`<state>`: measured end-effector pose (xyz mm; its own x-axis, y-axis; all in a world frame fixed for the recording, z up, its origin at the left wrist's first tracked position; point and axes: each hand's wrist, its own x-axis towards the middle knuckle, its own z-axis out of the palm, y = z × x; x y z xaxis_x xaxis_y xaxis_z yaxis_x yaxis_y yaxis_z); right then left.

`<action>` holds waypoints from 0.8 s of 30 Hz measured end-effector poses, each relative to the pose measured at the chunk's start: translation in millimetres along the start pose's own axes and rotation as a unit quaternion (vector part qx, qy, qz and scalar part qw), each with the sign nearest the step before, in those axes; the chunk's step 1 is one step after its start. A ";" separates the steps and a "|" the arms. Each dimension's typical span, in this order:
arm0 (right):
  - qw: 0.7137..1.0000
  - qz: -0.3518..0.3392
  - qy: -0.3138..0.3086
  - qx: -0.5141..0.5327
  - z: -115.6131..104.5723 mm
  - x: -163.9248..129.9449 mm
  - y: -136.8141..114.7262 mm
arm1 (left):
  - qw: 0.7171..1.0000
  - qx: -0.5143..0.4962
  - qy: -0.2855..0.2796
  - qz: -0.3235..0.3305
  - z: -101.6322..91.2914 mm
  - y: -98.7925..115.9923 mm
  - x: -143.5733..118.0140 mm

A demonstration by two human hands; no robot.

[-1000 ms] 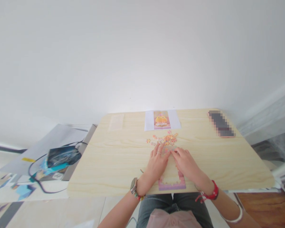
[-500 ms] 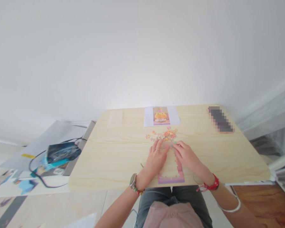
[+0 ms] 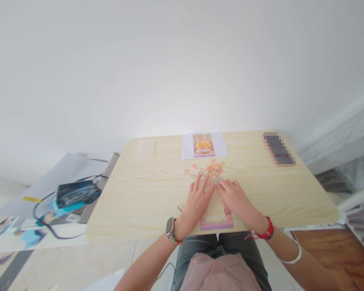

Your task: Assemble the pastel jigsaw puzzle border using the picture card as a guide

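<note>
A partly assembled jigsaw puzzle point(image 3: 216, 226) lies at the table's front edge, its pink and purple border forming a frame around bare wood. My left hand point(image 3: 199, 198) rests palm down over its upper left part, fingers spread and reaching toward the loose pieces. Over the upper right border lies my right hand point(image 3: 234, 197), its fingertips pressed down on the top edge close to my left thumb. Whether a piece sits under those fingertips is hidden. Just beyond both hands is a pile of loose puzzle pieces point(image 3: 214, 169), orange, pink and yellow.
A printed sheet point(image 3: 204, 145) with a yellow character stands behind the pieces. A blurred-out phone point(image 3: 278, 148) lies at the table's point(image 3: 139, 194) right rear. A pale, translucent rectangle point(image 3: 144, 150) is at the left rear. Left of the table, a cable point(image 3: 45, 224) and bags lie on a lower surface.
My right hand has shifted slightly left along the puzzle's top edge, nearer my left hand. My left hand stays in nearly the same place. The whole view has tilted a little.
</note>
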<state>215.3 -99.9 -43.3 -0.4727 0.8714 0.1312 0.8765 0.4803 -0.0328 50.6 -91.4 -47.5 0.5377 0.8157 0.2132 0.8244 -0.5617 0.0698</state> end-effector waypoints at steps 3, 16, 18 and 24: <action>0.999 0.007 0.006 0.051 -0.2 3.9 4.5 | 1.000 -0.007 -0.001 0.001 -2.1 -3.9 1.5; 0.994 -0.007 0.058 0.091 10.2 17.1 16.0 | 1.000 -0.012 0.015 -0.008 -4.4 -10.7 4.1; 0.996 -0.003 0.050 0.073 9.1 17.8 13.9 | 1.000 -0.010 0.015 -0.008 -3.8 -10.4 3.6; 0.982 0.021 0.035 0.185 7.4 19.8 20.8 | 1.000 -0.022 0.011 -0.008 -3.6 -9.3 5.6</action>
<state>223.5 -71.9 -48.7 -0.4177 0.8885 0.1901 0.7959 0.4587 -0.3950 45.3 -82.2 -43.4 0.5194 0.8221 0.2331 0.8245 -0.5538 0.1161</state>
